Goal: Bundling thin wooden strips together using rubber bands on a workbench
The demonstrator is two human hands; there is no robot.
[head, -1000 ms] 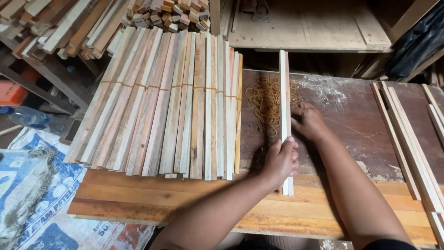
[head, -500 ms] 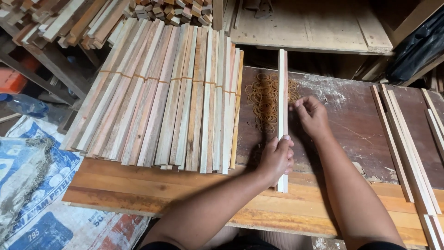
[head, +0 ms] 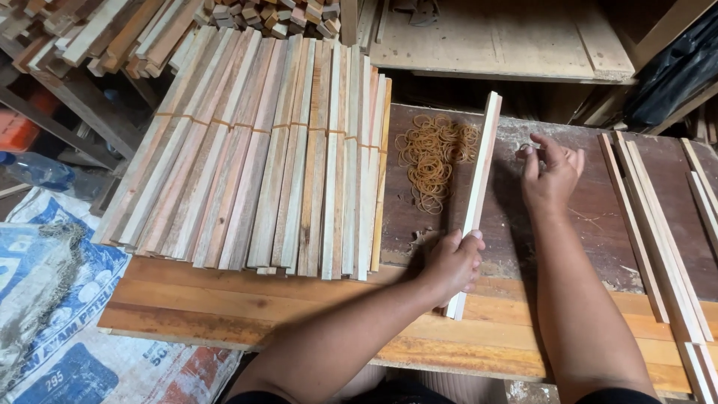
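My left hand (head: pixel 453 263) grips the near end of a pale bundle of thin wooden slats (head: pixel 479 178), which tilts up and away over the dark worktop (head: pixel 591 224). My right hand (head: pixel 550 173) hovers to the right of the bundle, fingers curled with a rubber band pinched at the fingertips. A heap of tan rubber bands (head: pixel 432 153) lies just left of the bundle. Left of that sits a wide row of banded slat bundles (head: pixel 262 150).
Loose pale slats (head: pixel 658 224) lie along the right side of the worktop. An orange-brown plank (head: pixel 299 307) forms the near edge. Stacked offcuts (head: pixel 112 30) fill the back left. A printed sack (head: pixel 52 299) and a plastic bottle (head: pixel 34 170) lie at lower left.
My right hand has lifted off the bundle and moved right with a rubber band. The bundle's far end has tilted to the right; my left hand still holds its near end.
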